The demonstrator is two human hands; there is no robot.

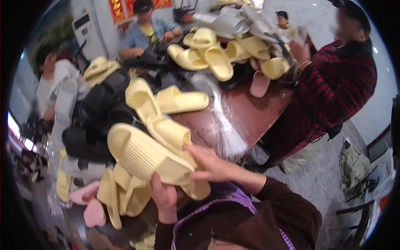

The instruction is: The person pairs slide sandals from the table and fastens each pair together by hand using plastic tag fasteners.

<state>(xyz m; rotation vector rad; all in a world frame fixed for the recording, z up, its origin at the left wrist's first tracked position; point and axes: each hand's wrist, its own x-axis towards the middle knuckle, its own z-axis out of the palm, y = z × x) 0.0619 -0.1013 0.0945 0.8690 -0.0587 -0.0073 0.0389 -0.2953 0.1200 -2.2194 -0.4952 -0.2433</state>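
Close under the camera I hold up a pale yellow slide sandal [141,155], its ribbed sole facing me. My left hand [163,195] grips it from below at the heel end. My right hand [210,163] closes over its upper side, where a second yellow slipper [168,132] lies against it. More yellow slippers [177,100] rest on the dark red table [250,110] just beyond.
Heaps of yellow [212,54], black [96,108], grey [233,18] and pink [93,210] slippers cover the table. Clear plastic bags [227,129] lie at its middle. A person in a red striped top [333,87] stands right; other people sit at the far side and left.
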